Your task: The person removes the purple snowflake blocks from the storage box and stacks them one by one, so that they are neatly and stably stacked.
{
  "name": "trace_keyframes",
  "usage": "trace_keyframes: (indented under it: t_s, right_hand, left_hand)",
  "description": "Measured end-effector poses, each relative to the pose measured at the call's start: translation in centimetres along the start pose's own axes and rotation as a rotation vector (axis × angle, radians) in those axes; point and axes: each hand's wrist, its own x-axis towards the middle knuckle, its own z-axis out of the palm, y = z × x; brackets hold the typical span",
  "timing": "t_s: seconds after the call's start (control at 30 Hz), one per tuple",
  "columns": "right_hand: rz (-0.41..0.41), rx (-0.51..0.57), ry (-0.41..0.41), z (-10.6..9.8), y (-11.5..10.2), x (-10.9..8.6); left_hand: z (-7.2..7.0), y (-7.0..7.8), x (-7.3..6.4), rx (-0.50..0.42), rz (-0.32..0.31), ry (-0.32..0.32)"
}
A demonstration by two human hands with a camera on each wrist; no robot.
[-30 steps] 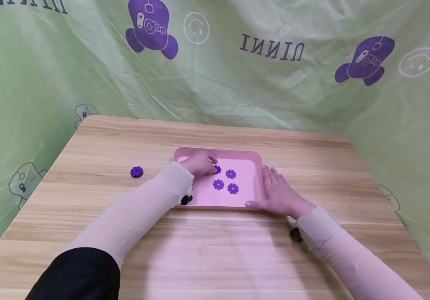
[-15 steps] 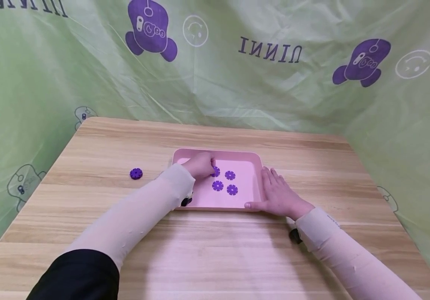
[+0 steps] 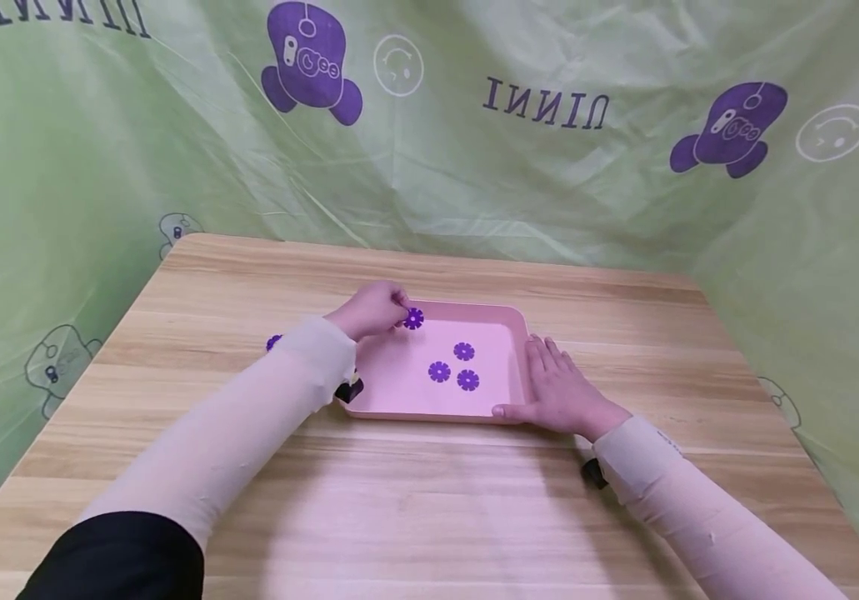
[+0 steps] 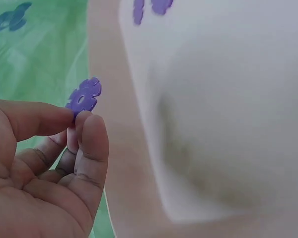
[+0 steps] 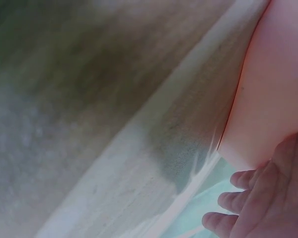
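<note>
My left hand [image 3: 371,310] is over the far left corner of the pink tray [image 3: 399,392]. Between thumb and fingertips it pinches a purple snowflake disc [image 3: 414,318], a flat notched piece with a hole at its centre. The left wrist view shows this disc [image 4: 84,96] tilted, gripped by its lower edge. Three more discs [image 3: 439,372] lie flat on the tray floor, right of the middle. My right hand [image 3: 560,390] rests against the tray's right side with straight fingers, its thumb along the near right corner. In the right wrist view its fingers [image 5: 221,223] show beside the tray wall [image 5: 268,99].
Left of the tray, dark purple notched discs [image 3: 273,342] on the wooden table [image 3: 414,500] are partly hidden behind my left sleeve [image 3: 249,425]. A green printed curtain [image 3: 429,183] hangs round the table's back and sides.
My left hand has picked a snowflake disc off the tray floor and carried it up and left towards the far left corner. The right hand has stayed in place.
</note>
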Motion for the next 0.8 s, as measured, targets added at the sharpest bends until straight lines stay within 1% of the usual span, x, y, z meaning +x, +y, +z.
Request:
trace_keyframes:
  t_s: [0.03,0.13,0.27,0.5,0.67,0.8]
  right_hand:
    - [-0.002,0.002,0.003,0.0,0.0,0.0]
    - [-0.008,0.002,0.006,0.0,0.0,0.0]
    - [-0.012,0.000,0.010,0.1,0.1,0.0]
    - [-0.006,-0.011,0.018,0.2,0.2,0.0]
    - [-0.007,-0.006,0.019,0.2,0.1,0.0]
    - [-0.009,-0.002,0.017,0.2,0.1,0.0]
  left_hand:
    - [-0.3,-0.2,-0.2,-0.042,-0.007,0.004]
    - [-1.2,-0.7,-0.7,-0.127,-0.029,0.029]
    - [-2.2,-1.7,-1.3,-0.206,-0.052,0.054]
    - [-3.7,-3.0,-2.1,-0.269,-0.068,0.072]
    - [-4.7,-4.5,-2.5,-0.307,-0.092,0.087]
    - [-5.6,-5.5,-3.2,-0.335,-0.116,0.099]
